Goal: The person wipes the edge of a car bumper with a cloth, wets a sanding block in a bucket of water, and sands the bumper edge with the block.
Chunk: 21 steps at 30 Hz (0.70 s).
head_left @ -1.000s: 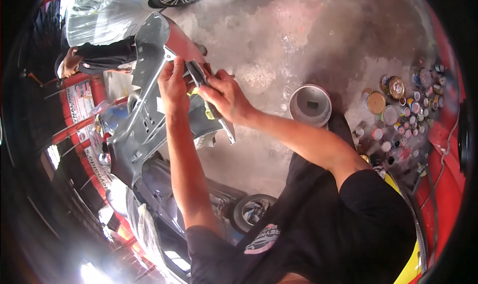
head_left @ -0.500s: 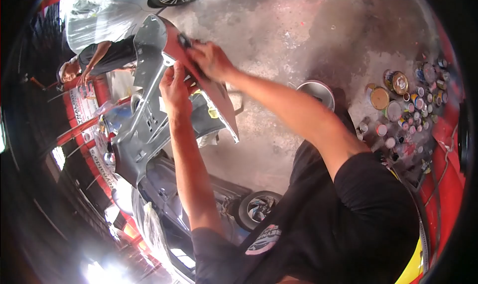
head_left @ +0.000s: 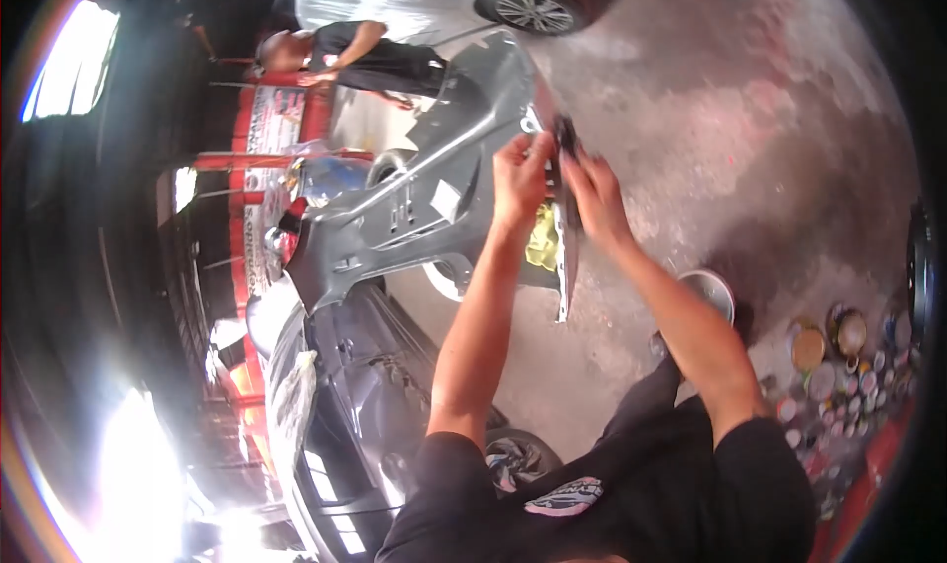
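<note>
A large grey car body panel [head_left: 469,153] stands up in front of me, its inner side turned to the left and its edge toward me. My left hand [head_left: 523,183] has its fingers curled on the panel's near edge, by a small bright tab. My right hand [head_left: 598,198] is against the outer face, just right of the left hand. A small dark pad [head_left: 564,134] sits at its fingertips, pressed to the panel; its exact kind cannot be made out. Yellow-green material [head_left: 542,239] shows behind the edge below the hands.
Another person [head_left: 345,55] in dark clothes stands beyond the panel. A dark car [head_left: 370,395] is at lower left, and a plastic-covered car [head_left: 395,0] at the top. A round bucket [head_left: 710,295] and several paint cans [head_left: 809,346] stand on the concrete floor [head_left: 671,149] at right.
My view has swung left, so the panel and hands appear further right and the panel's inner side shows more. The right hand with the dark pad has slid down the outer face.
</note>
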Tool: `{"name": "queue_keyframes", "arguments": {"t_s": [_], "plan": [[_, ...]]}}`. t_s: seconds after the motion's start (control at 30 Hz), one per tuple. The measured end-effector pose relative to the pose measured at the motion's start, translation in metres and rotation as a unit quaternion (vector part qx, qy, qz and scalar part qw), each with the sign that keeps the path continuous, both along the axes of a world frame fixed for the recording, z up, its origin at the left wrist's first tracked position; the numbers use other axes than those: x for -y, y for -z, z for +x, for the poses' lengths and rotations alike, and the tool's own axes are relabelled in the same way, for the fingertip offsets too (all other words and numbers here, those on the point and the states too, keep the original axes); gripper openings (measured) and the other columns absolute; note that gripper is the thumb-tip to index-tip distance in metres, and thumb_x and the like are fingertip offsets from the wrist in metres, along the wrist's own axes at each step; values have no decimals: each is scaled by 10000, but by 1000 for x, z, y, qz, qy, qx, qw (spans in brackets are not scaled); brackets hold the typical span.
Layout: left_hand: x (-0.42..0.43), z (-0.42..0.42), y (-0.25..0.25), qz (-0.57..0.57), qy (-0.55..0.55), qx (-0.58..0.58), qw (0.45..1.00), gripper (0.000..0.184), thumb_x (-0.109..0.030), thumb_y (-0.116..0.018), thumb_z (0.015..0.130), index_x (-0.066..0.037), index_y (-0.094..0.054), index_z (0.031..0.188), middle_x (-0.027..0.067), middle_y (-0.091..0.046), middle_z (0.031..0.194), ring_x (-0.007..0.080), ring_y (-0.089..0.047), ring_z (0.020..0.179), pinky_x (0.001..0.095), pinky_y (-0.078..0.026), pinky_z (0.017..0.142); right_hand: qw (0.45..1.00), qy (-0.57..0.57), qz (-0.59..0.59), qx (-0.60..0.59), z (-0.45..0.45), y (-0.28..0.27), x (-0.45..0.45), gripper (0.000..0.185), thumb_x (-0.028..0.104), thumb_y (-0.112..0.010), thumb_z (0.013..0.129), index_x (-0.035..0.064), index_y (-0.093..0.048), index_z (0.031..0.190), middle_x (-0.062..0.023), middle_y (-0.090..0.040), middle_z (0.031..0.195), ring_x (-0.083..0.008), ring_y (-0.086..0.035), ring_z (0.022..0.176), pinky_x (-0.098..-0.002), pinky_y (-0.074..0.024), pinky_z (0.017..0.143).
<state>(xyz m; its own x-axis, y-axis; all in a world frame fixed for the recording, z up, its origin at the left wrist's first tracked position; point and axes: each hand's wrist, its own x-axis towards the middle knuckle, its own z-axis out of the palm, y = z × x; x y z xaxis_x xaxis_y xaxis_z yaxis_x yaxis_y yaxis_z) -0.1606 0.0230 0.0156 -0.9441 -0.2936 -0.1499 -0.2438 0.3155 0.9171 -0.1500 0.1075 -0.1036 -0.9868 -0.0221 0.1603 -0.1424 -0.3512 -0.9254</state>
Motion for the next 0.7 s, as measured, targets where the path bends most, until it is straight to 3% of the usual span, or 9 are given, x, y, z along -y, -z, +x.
{"name": "queue_keyframes", "arguments": {"t_s": [0.2, 0.27, 0.37, 0.47, 0.57, 0.6, 0.63, 0.67, 0.7], "plan": [[2, 12, 11, 30, -17, -9, 999, 293, -274, -659, 1056, 10, -708, 1002, 0, -663, 753, 65, -572, 623, 257, -448, 506, 999, 14, 20, -39, -45, 25, 21, 385, 356, -540, 1056, 25, -702, 1166, -183, -641, 921, -265, -594, 923, -450, -470, 844], [2, 10, 7, 25, -16, -7, 1000, 296, -273, -655, 1058, 11, -704, 993, -4, -655, 744, 63, -566, 618, 257, -436, 503, 965, -165, -116, 170, -74, 10, 9, 391, 364, -539, 1055, 13, -707, 1094, -192, -664, 966, -279, -616, 967, -435, -476, 875], [14, -6, 15, 9, 1, -9, 1000, 304, -275, -649, 1061, 14, -695, 976, -10, -637, 718, 61, -554, 603, 253, -420, 497, 1000, 9, 10, 18, -7, 3, 7, 403, 356, -536, 1054, -6, -710, 1093, -135, -667, 924, -251, -614, 970, -394, -474, 885], [18, -5, 20, -36, 4, -31, 999, 307, -279, -647, 1061, 12, -698, 979, -2, -637, 721, 65, -556, 600, 254, -429, 495, 995, -47, -67, 62, 49, -16, -10, 398, 340, -539, 1062, -23, -694, 1113, -150, -645, 918, -258, -611, 992, -403, -467, 893], [3, 3, 15, -33, 3, -23, 999, 304, -283, -641, 1061, 8, -701, 998, 16, -648, 745, 79, -570, 599, 264, -464, 492, 994, -28, -69, 84, -37, 24, 21, 349, 289, -547, 1063, -24, -683, 1134, -140, -666, 873, -247, -671, 851, -407, -554, 763], [-1, 5, 11, 18, -15, -4, 1000, 301, -285, -639, 1060, 6, -704, 1017, 27, -657, 761, 88, -582, 600, 270, -487, 490, 967, -131, -195, 101, -61, 15, 11, 324, 281, -558, 1057, -9, -690, 1117, -114, -708, 832, -256, -711, 746, -399, -582, 662], [22, -1, 27, -2, 18, -17, 1000, 296, -283, -636, 1060, 6, -697, 1044, 47, -680, 804, 111, -618, 608, 288, -523, 486, 987, -116, -96, 59, -84, 61, 38, 313, 295, -565, 1050, 17, -695, 1116, -148, -733, 819, -303, -736, 728, -396, -588, 641], [22, -3, 13, -39, 22, 26, 999, 290, -297, -646, 1052, -17, -699, 1101, 36, -703, 911, 154, -696, 747, 304, -567, 596, 972, -12, 208, -111, -82, 43, 28, 318, 319, -561, 1050, 42, -696, 1128, -197, -707, 764, -369, -720, 721, -429, -562, 624], [26, -4, 11, 9, 33, 10, 999, 292, -299, -637, 1058, -19, -696, 1112, 37, -707, 920, 143, -695, 736, 297, -563, 594, 996, 48, 79, 7, -54, 37, 34, 327, 336, -575, 1038, 55, -693, 1156, -243, -698, 848, -433, -682, 780, -478, -529, 679]]}}
